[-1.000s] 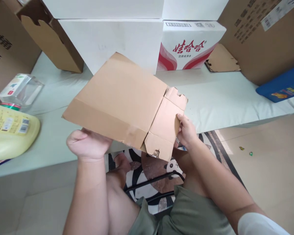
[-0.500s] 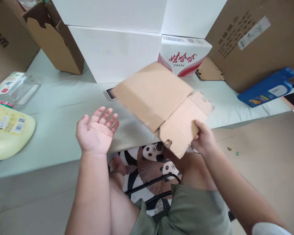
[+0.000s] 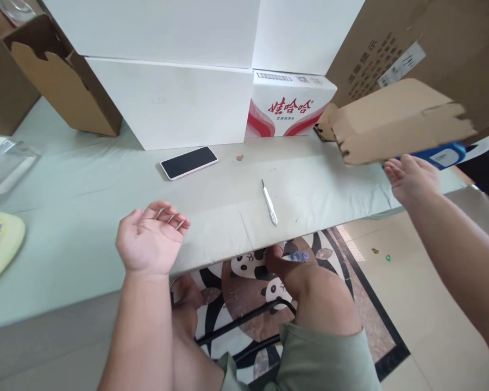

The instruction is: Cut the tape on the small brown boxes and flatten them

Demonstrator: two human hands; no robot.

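While the left hand (image 3: 150,241) is hovering over the near side of the pale green table (image 3: 212,206), palm up, grip wide, fingers loosely curled, the right hand (image 3: 415,176) is hanging at the right with its fingertips at the lower edge of the cardboard piece (image 3: 399,127); whether they are pinching or only meeting it is not to be made out.

Cardboard piece: tan, notched; is showing before the large brown carton (image 3: 456,49), partly covering the blue bottle (image 3: 450,156).
Phone (image 3: 189,163): dark-screened; is lying before the white boxes (image 3: 171,103).
Knife (image 3: 269,203): white-handled; is lying mid-table, blade pointing away from the person.
Scrap (image 3: 239,158): small, brown; is lying between phone and printed box (image 3: 289,111).
Printed box: white, red lettering; is standing beside the white boxes.
Notched box (image 3: 73,98): brown; is standing left of them.
Yellow bottle (image 3: 2,244): is lying at the left edge, partly out of view.
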